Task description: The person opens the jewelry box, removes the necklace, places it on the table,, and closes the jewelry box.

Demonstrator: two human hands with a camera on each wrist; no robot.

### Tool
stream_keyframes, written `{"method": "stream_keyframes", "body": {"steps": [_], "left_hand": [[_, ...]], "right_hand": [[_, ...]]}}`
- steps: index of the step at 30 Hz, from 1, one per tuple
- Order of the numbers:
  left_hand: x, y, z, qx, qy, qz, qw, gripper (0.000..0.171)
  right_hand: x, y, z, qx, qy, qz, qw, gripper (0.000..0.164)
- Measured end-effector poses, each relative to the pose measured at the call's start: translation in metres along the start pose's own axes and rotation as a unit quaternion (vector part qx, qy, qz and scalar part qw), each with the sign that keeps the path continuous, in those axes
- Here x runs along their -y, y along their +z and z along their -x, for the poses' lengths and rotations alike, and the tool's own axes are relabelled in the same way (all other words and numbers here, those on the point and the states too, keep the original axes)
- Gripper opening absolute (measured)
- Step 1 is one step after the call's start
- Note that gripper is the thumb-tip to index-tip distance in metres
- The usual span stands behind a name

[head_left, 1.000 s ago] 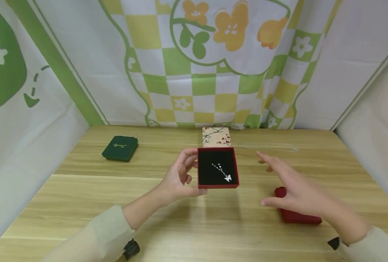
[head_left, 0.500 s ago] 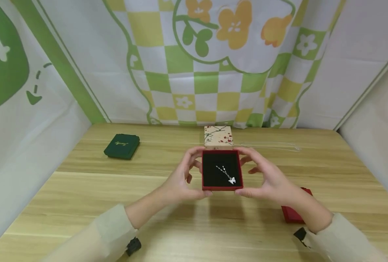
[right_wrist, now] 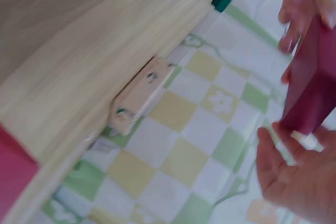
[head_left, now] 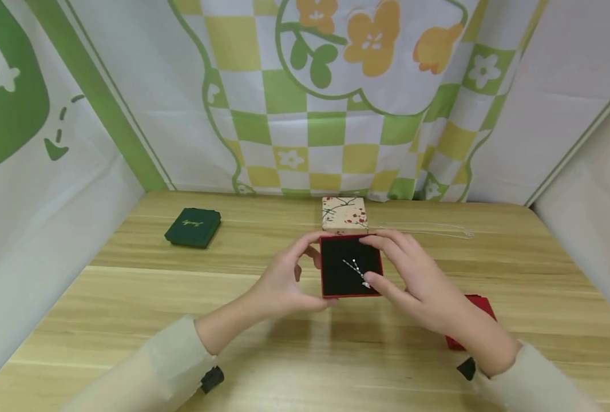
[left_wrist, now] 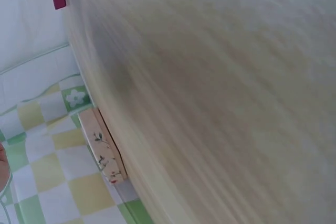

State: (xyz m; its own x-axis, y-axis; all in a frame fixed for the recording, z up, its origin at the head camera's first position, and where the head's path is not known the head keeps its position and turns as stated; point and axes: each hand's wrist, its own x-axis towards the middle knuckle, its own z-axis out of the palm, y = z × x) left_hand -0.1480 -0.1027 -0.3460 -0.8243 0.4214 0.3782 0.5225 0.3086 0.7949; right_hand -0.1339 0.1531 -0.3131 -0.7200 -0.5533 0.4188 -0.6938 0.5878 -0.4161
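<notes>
My left hand grips the left side of a red jewelry box in the head view, thumb at the near edge and fingers at the far one. The box is raised above the table, its black inside facing me. A silver necklace with a small pendant lies on the black insert. Over the right part of the box is my right hand; its thumb tip is at the pendant, partly covering it, and its fingers reach the far right corner. In the right wrist view the red box's underside shows between both hands.
Behind the box stands a cream flower-patterned box. A thin silver chain lies to its right. At the left is a green box. A red lid lies partly beneath my right forearm. A patterned curtain borders the wooden table.
My right hand came in from the right, took the box's right side, then shifted its thumb and fingers over the black inside. The left hand kept its grip on the box.
</notes>
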Motion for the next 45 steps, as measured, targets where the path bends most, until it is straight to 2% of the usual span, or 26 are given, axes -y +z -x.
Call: {"method": "stream_keyframes", "body": {"steps": [4, 8, 11, 19, 23, 28, 32, 36, 42, 45], "left_hand": [[-0.002, 0.001, 0.000, -0.003, 0.013, 0.002, 0.9999, 0.095], [-0.004, 0.003, 0.001, 0.003, 0.006, 0.023, 0.9997, 0.094], [-0.005, 0.004, 0.002, 0.010, -0.001, 0.037, 0.9993, 0.094], [-0.003, 0.009, 0.003, 0.033, -0.025, 0.057, 0.9975, 0.091], [-0.005, 0.011, 0.003, 0.046, -0.042, 0.057, 0.9964, 0.089], [-0.006, 0.010, 0.004, 0.049, -0.041, 0.038, 0.9973, 0.089], [-0.004, 0.011, 0.005, 0.051, -0.044, 0.019, 0.9975, 0.090], [-0.003, 0.012, 0.006, 0.051, -0.044, 0.012, 0.9976, 0.090], [-0.004, 0.013, 0.007, 0.055, -0.044, 0.014, 0.9974, 0.091], [-0.003, 0.013, 0.008, 0.057, -0.048, 0.012, 0.9971, 0.090]], "right_hand": [[0.014, 0.004, -0.004, -0.019, 0.011, 0.087, 0.996, 0.040], [0.022, 0.005, -0.006, -0.010, 0.024, 0.126, 0.992, 0.044], [0.025, 0.003, -0.008, 0.012, 0.029, 0.146, 0.989, 0.045], [0.028, -0.010, -0.014, 0.094, 0.071, 0.157, 0.980, 0.041], [0.024, -0.013, -0.014, 0.107, 0.087, 0.131, 0.982, 0.038], [0.020, -0.010, -0.011, 0.076, 0.075, 0.104, 0.989, 0.037], [0.018, -0.009, -0.008, 0.042, 0.048, 0.099, 0.993, 0.032], [0.016, -0.007, -0.008, 0.027, 0.019, 0.106, 0.994, 0.024], [0.013, -0.003, -0.006, 0.005, 0.009, 0.115, 0.993, 0.020], [0.012, -0.003, -0.007, -0.003, -0.011, 0.108, 0.994, 0.019]]}}
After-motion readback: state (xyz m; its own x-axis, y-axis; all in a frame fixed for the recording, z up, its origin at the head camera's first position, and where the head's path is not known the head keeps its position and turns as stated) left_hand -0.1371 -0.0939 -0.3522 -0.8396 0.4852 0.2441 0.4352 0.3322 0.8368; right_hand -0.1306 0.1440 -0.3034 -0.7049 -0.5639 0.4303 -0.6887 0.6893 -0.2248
